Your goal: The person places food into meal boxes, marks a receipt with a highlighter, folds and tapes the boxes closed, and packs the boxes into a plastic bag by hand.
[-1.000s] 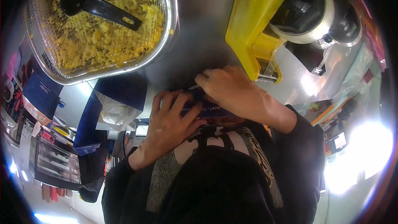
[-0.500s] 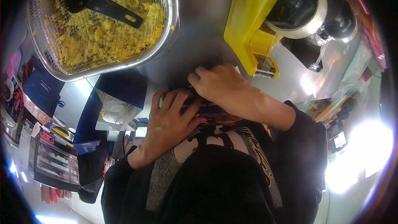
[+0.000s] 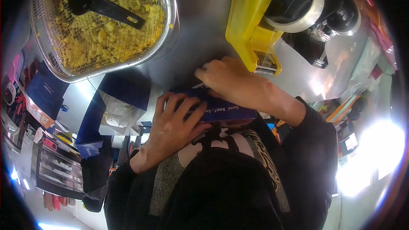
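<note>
A dark blue box [image 3: 226, 109] with white lettering lies at the table's near edge, close to the body. My left hand [image 3: 174, 117] rests on its left part with the fingers spread. Over the box's far side is my right hand [image 3: 228, 79], its fingers bent and pressed together; what they hold, if anything, is hidden. A small white mark or strip [image 3: 198, 85] shows beside the right fingertips. Beyond the hands, to the right, stands a yellow tape dispenser [image 3: 249, 21].
A metal mesh basket [image 3: 168, 25] with yellow crumbs and a black scoop [image 3: 110, 8] stands at the upper left. Another blue box [image 3: 91, 119] with a clear bag is at the left. Plastic bags [image 3: 362, 76] lie at the right.
My right hand has shifted slightly up and uncovered more of the box's lettering. My left hand stays spread on the box. The yellow dispenser appears further left and higher as the view shifts.
</note>
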The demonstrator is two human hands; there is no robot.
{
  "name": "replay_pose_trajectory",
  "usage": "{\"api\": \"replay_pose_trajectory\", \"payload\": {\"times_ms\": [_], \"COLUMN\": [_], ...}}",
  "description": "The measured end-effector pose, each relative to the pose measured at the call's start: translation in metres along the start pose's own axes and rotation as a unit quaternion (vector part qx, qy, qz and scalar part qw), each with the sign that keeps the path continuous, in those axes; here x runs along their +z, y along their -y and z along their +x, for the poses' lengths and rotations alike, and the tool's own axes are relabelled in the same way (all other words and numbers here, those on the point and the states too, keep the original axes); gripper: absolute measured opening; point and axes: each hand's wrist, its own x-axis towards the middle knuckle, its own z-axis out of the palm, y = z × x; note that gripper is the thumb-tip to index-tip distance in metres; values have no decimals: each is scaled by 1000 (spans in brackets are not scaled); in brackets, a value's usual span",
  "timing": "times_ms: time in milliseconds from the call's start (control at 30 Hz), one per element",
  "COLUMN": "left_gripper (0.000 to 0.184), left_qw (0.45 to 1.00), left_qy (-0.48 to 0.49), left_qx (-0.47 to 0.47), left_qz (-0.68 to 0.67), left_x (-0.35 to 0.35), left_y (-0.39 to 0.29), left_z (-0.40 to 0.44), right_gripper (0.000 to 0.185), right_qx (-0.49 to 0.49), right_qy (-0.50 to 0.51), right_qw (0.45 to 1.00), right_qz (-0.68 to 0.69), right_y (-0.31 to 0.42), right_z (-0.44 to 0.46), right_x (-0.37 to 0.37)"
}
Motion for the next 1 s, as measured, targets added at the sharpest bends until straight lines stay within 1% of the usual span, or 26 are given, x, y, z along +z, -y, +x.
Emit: {"api": "replay_pose_trajectory", "payload": {"times_ms": [67,167,233,267,367,433,467,533,567,633,667,733,867,933,967,1000], "left_gripper": [43,41,41,41,40,38,38,31,31,32,32,34,36,36,36,36], "left_qw": [1000,1000,1000,1000,1000,1000,1000,1000,1000,999,999,1000,999,1000,1000,1000], "left_qy": [-1,0,6,6,19,27,27,27,27,30,30,22,14,14,14,13], "left_qx": [0,1,1,1,3,9,9,11,11,11,11,17,12,-4,-5,-14], "left_qz": [-2,1,3,2,6,11,12,3,3,6,6,10,26,21,21,17], "left_x": [0,-2,-3,-2,0,0,0,0,1,3,3,3,2,0,-1,-3], "left_y": [-1,-1,-2,-2,-2,-2,-1,-1,-1,-1,-1,0,-2,-4,-5,-5], "left_z": [0,1,2,1,0,0,1,1,1,1,0,0,-3,-1,0,2], "right_gripper": [25,22,18,18,17,17,17,15,15,12,12,12,17,21,21,21], "right_qx": [-5,-16,-3,-3,-2,-21,-21,-10,-11,-19,-19,33,44,65,65,62], "right_qy": [7,-15,59,59,46,-10,-10,35,36,-31,-31,40,31,-3,-2,20], "right_qw": [1000,1000,998,998,999,999,999,997,997,997,997,989,989,991,991,994], "right_qz": [-11,1,-21,-22,-29,-34,-35,-64,-64,-64,-64,-139,-139,-115,-115,-84], "right_y": [0,0,3,3,4,3,5,9,8,7,11,23,35,33,30,26], "right_z": [1,4,10,11,10,7,8,10,9,4,5,8,1,-5,-7,-9], "right_x": [-1,-3,-10,-9,-5,0,-3,-9,-4,10,10,7,-3,-4,-4,-3]}}
